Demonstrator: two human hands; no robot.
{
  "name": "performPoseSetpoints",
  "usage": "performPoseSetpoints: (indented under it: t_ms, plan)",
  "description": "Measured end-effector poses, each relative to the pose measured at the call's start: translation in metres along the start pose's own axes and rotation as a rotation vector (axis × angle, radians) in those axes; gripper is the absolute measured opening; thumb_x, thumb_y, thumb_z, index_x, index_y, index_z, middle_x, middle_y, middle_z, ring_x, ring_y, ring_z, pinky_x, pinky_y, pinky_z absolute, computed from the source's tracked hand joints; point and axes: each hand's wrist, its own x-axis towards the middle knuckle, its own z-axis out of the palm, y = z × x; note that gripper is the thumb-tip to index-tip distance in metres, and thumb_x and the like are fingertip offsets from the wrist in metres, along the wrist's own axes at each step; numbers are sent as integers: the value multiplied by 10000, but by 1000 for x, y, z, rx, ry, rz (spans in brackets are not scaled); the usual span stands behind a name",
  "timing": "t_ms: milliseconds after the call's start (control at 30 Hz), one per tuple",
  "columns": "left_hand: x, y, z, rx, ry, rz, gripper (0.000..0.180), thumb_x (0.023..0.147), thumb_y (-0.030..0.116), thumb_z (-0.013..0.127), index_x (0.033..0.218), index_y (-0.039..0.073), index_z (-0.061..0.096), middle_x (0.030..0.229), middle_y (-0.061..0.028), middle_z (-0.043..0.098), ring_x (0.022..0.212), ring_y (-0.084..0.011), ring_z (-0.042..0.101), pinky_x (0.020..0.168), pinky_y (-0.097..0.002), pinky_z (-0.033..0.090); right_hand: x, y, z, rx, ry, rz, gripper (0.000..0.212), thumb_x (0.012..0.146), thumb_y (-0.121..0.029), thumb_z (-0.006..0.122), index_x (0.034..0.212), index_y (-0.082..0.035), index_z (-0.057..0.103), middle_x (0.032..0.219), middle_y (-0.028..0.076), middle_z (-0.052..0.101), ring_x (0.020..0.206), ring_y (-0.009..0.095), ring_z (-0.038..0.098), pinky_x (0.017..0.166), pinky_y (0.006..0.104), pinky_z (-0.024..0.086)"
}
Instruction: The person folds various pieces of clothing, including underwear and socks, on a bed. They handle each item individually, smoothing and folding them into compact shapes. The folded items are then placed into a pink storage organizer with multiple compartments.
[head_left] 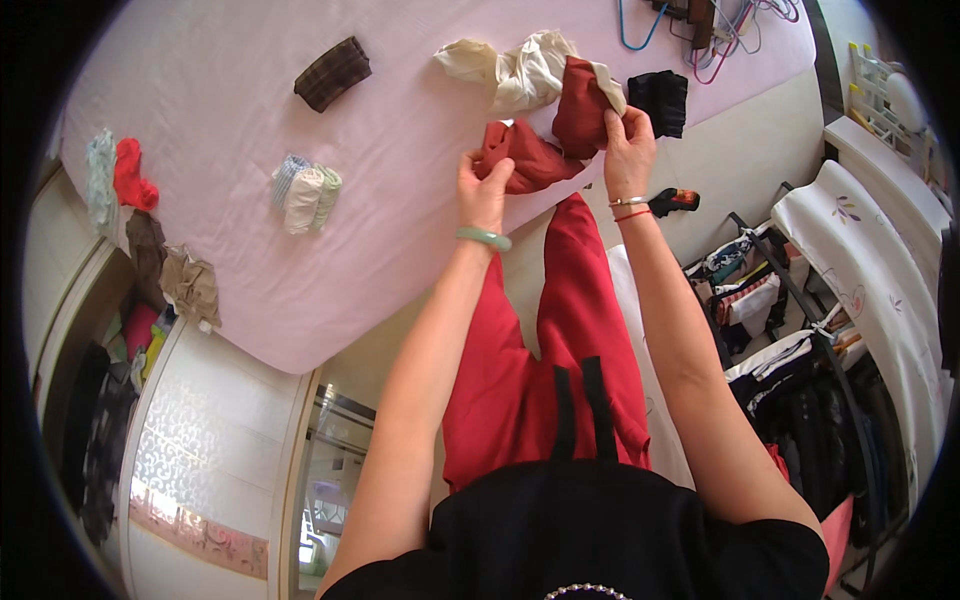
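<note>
A dark red cloth garment [537, 160] stretches between my two hands over the near edge of the bed. My left hand [484, 192] pinches its left end between thumb and fingers. My right hand [630, 150] grips the raised right end, where a cream edge shows. Just beyond it lies a crumpled cream garment [527, 72] on the pink sheet. A folded black cloth [660, 102] rests at the bed's edge beside my right hand. The garment's exact kind cannot be made out.
On the bed [400, 200] lie a rolled dark plaid cloth [333, 75], a small bundle of pale folded cloths [306, 195] and a bright red cloth [133, 175]. Hangers [700, 30] pile at the far right. A clothes rack [800, 310] stands right; a black shoe [673, 202] lies below.
</note>
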Motion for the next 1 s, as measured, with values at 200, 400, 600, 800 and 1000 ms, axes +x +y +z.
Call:
performPoseSetpoints:
  t_ms: [200, 400, 600, 800, 1000]
  plan:
    - [-30, 82, -13, -140, -153, 12, 291, 911, 101, 630, 1167, 45, 503, 1153, -48, 583, 1038, -144, 583, 913, -285, 485, -13, 7, -2, 115, -122, 186, 179, 903, -106, 644, 1026, 13, 592, 808, 18, 612, 689, 74, 551, 584, 246, 485]
    - [-34, 89, -34, -17, -257, 4, 304, 958, 218, 566, 1212, 62, 507, 1080, -41, 596, 922, -142, 589, 761, -293, 507, -45, -37, 5, -232, -122, -251, 231, 911, -127, 631, 1096, 6, 590, 935, 42, 655, 770, 111, 610, 722, 284, 515]
    - [-36, 77, -44, -49, -498, -75, 194, 931, 208, 533, 1062, 65, 532, 901, -74, 588, 683, -173, 565, 567, -328, 504, -87, -91, 13, 391, -784, 548, 364, 955, -302, 578, 1183, -18, 583, 1027, 44, 656, 852, 89, 609, 743, 258, 484]
    - [-32, 81, -46, -482, -457, -231, 436, 1007, 424, 405, 1249, 73, 494, 1110, -76, 592, 947, -219, 612, 714, -373, 538, -115, -108, 23, 59, -836, 200, 562, 767, -269, 791, 1213, -35, 542, 1114, 71, 552, 940, 173, 569, 752, 290, 494]
    - [-34, 88, -27, -171, -186, -208, 557, 1011, 489, 348, 1401, 93, 379, 1281, -77, 536, 1127, -205, 542, 956, -354, 445, -128, -95, 33, -25, -699, -288, 441, 734, -44, 721, 1140, -23, 548, 1071, 141, 547, 962, 328, 570, 786, 374, 490]
